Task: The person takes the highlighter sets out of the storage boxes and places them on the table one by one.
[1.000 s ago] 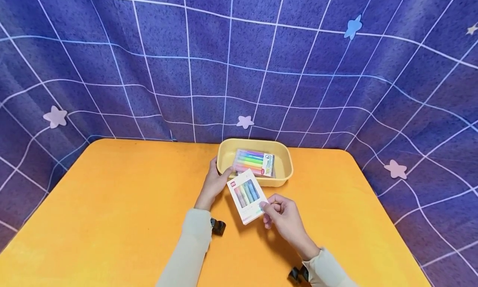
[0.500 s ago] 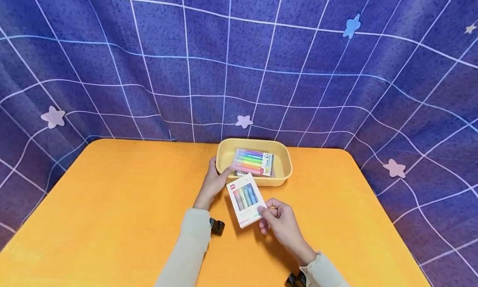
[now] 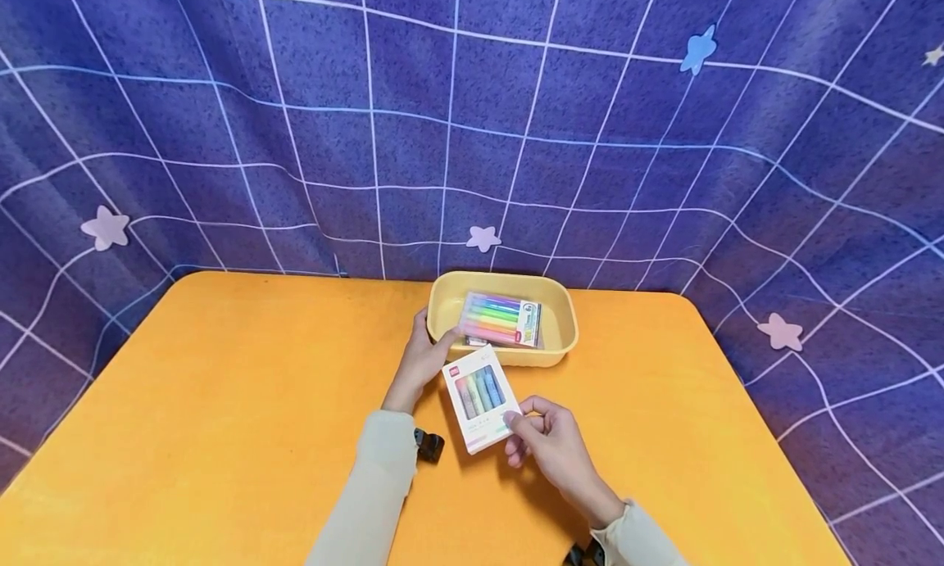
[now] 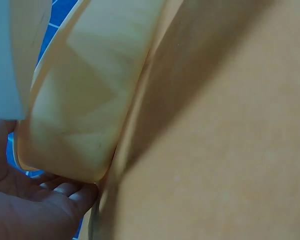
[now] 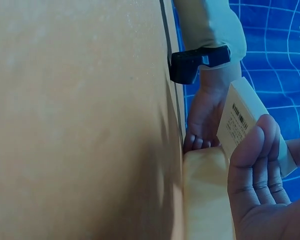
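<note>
A pale yellow plastic basket (image 3: 564, 346) stands near the table's back edge. My left hand (image 3: 420, 365) grips its left end, thumb over the rim and fingers along the outside wall. Inside lies a clear pack of rainbow-coloured pens (image 3: 497, 319), partly over another item that is mostly hidden. In front of the basket, my right hand (image 3: 556, 443) pinches the lower right corner of a white box of markers (image 3: 483, 398), held tilted with its window facing up. The right wrist view shows the box's back (image 5: 240, 117) with a barcode, fingers pressed against it.
An orange cloth covers the table (image 3: 258, 427). Behind it hangs a blue curtain (image 3: 413, 140) with white grid lines and stars. Black wrist cameras (image 3: 429, 445) sit at both cuffs.
My right hand has drawn the box slightly toward me and to the left, so more of the basket's front shows. The left hand stays on the basket.
</note>
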Tool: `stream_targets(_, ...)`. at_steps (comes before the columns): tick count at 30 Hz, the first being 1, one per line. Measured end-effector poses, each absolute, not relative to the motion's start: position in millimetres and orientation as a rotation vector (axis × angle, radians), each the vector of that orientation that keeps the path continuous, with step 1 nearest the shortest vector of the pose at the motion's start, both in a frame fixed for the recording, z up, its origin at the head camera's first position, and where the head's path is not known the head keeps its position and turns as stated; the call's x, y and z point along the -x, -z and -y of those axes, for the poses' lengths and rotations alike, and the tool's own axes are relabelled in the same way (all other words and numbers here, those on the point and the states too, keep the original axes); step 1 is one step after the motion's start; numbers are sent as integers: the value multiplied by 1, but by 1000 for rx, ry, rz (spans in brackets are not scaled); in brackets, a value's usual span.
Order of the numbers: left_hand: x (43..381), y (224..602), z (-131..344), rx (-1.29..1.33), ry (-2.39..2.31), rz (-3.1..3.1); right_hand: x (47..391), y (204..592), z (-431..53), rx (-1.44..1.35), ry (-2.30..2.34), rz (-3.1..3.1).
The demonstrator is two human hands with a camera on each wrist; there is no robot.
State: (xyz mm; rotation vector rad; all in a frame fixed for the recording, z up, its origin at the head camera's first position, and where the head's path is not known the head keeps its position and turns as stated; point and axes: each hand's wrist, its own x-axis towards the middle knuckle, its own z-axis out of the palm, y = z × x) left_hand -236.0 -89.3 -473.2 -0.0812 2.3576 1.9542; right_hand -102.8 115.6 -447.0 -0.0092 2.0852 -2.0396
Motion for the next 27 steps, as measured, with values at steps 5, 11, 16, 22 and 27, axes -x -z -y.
stream_targets(5, 236, 473, 90, 77, -1967, -2345, 103, 447, -114, 16, 2021, -2088)
stream_targets(11, 235, 473, 91, 69, -1977, -2353, 102, 445, -113, -7, 1991, -2093)
stream_targets(16, 235, 474, 91, 64, -1977, -2356, 101, 444, -114, -11, 1954, -2100)
stream_targets(22, 235, 473, 90, 55, -1966, -2347, 103, 446, -113, 32, 1934, -2075)
stream_targets(27, 235, 474, 90, 54, -1972, -2341, 102, 447, -111, 62, 1917, -2053)
